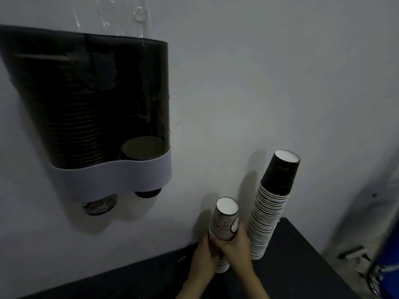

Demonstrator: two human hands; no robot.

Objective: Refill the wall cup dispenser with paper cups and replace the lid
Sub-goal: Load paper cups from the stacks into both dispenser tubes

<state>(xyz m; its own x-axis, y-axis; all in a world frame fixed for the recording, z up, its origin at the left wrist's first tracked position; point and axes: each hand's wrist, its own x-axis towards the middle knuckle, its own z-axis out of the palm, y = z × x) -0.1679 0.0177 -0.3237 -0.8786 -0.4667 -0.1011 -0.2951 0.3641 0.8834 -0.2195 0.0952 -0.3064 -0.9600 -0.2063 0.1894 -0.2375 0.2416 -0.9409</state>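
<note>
A dark smoked wall cup dispenser (pixel 90 108) with a white lower band hangs at the left. Its left tube holds a tall stack of cups, its right tube only a cup (pixel 141 148) at the bottom. On the black table stands a short stack of patterned paper cups (pixel 225 221), upside down. My left hand (pixel 204 258) and my right hand (pixel 236 248) both wrap around its lower part. To the right of it leans a tall stack of dark cups (pixel 269 208), untouched. No lid can be made out.
The black table (pixel 291 272) runs along the white wall; its right edge drops off beside a blue object (pixel 388 244) and a metal frame at the far right. A clear plastic hook (pixel 138 16) sticks to the wall above the dispenser.
</note>
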